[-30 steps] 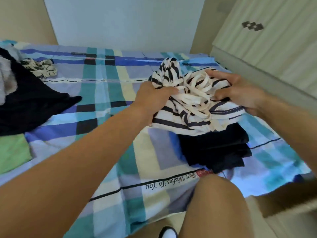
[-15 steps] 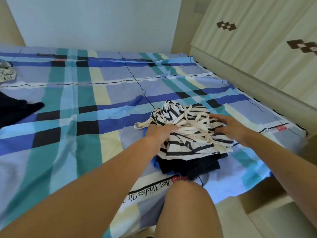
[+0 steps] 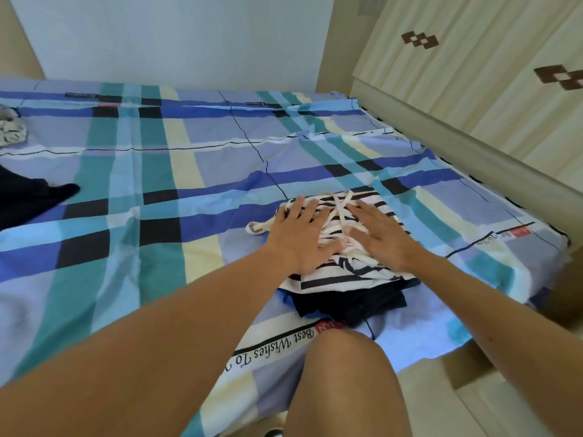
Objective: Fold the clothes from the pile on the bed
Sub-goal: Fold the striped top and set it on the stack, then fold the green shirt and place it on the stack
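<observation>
Now that the black-and-white striped fabric top (image 3: 340, 280) has come down onto the dark folded stack (image 3: 353, 305), left hand (image 3: 299, 238) and right hand (image 3: 380, 236) press it flat, fingers straight — garment seemingly done.

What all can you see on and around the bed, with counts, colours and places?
striped garment: one, black and white, atop the folded stack
dark garment: at least one, black or navy, under the striped garment
black garment: one, black, left edge
patterned garment: one, white with dark marks, far left
bed sheet: one, blue-green plaid, covering the bed
wardrobe: one, cream, right
left hand: one, flat on striped garment
right hand: one, flat on striped garment
</observation>
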